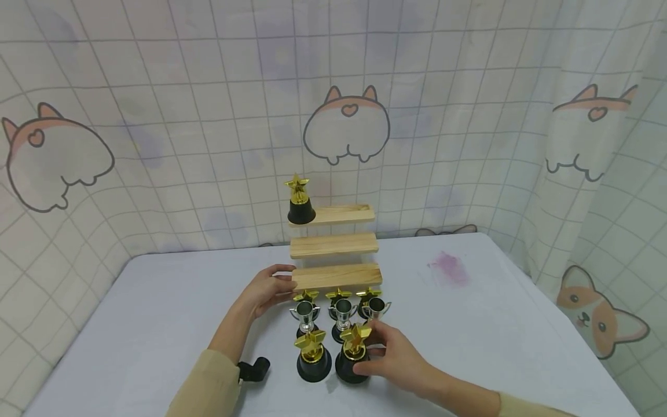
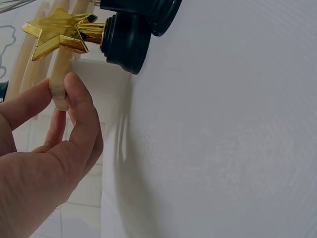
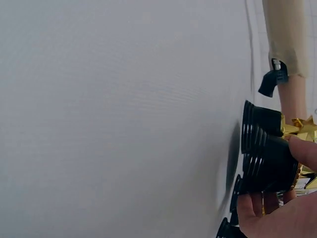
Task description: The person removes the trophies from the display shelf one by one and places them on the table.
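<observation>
My left hand (image 1: 268, 291) pinches the left end of the lowest wooden shelf board (image 1: 337, 276); in the left wrist view thumb and fingers lie on both sides of its edge. With my right hand (image 1: 396, 356) I grip the black base of a gold star trophy (image 1: 352, 366), at the front right of the group. The right wrist view shows the thumb on that black base (image 3: 272, 166) with fingers beneath. Beside it stands a second star trophy (image 1: 314, 366). Behind these are three silver cup trophies (image 1: 343, 313), then three more star trophies (image 1: 306, 295) close to the shelf.
Another gold star trophy (image 1: 301, 211) stands on the left end of the top board (image 1: 344, 215). The middle board (image 1: 333, 245) lies between top and lowest. A white cloth covers the table (image 1: 484, 324), with a pink stain (image 1: 450, 267) at right. Patterned curtains (image 1: 208, 116) surround it.
</observation>
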A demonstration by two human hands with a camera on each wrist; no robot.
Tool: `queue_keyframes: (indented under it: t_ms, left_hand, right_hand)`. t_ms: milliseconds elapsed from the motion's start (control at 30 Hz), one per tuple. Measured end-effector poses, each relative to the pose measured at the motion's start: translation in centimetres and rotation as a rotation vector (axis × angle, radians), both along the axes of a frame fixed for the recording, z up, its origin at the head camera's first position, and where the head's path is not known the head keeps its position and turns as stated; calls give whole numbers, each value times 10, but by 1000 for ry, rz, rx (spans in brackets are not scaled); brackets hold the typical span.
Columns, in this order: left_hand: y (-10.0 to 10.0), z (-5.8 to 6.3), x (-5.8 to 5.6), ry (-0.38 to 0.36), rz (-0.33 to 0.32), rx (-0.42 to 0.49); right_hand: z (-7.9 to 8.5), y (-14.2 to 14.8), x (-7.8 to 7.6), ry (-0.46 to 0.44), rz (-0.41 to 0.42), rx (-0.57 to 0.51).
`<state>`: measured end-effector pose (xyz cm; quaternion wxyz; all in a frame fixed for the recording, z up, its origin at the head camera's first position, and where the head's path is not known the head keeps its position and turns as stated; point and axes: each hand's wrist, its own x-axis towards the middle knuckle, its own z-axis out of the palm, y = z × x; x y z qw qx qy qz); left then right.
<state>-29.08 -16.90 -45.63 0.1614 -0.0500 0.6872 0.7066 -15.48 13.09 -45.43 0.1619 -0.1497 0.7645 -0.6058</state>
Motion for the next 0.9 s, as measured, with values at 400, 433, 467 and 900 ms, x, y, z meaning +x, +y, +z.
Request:
queue_keyframes:
  t_ms: [400, 433, 467, 900]
  left_hand:
    - [0, -1, 0, -5, 6, 2]
    - [0, -1, -1, -4, 6, 1]
    - [1, -1, -1, -4, 8, 0]
    - [1, -2, -1, -16, 16, 1]
  right_hand:
    - [-12, -8, -6, -21, -5, 6]
    - [-12, -9, -6, -18, -4, 8]
    - [-11, -10, -6, -14, -3, 15]
    - [-9, -15, -5, 44, -16, 118]
